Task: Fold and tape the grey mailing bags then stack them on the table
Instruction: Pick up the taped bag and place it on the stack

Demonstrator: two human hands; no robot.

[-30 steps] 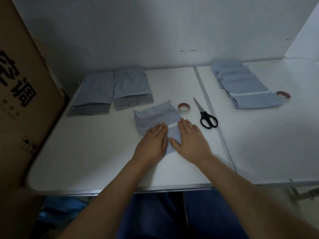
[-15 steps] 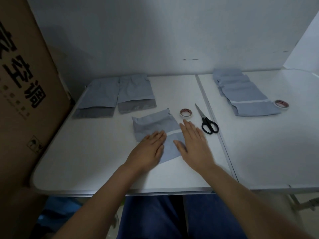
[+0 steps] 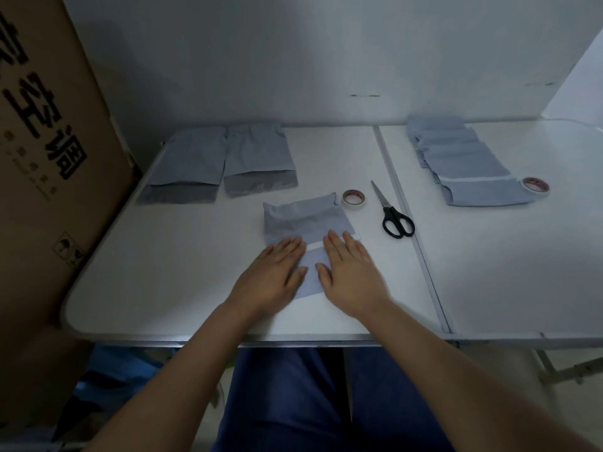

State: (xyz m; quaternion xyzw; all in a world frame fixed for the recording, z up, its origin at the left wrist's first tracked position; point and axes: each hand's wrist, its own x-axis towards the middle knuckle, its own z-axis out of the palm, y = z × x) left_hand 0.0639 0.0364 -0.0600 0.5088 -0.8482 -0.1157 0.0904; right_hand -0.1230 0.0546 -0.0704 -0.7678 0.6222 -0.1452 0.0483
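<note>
A folded grey mailing bag (image 3: 305,220) lies near the middle of the white table (image 3: 163,272), with a pale strip across it. My left hand (image 3: 270,275) presses flat on its near left part. My right hand (image 3: 350,272) presses flat on its near right part, fingers straight. A roll of tape (image 3: 353,199) sits just beyond the bag's right corner, and black scissors (image 3: 393,213) lie right of the roll. Two unfolded grey bags (image 3: 225,161) lie side by side at the back left. A stack of folded bags (image 3: 463,161) lies at the back right.
A second tape roll (image 3: 535,187) rests at the near right end of the folded stack. A tall cardboard box (image 3: 42,158) stands against the table's left edge. A seam (image 3: 411,230) divides the table into two halves. A wall closes the back.
Both hands stay flat on the folded bag; the left hand has slid slightly out to the left and back. The camera view has shifted a little.
</note>
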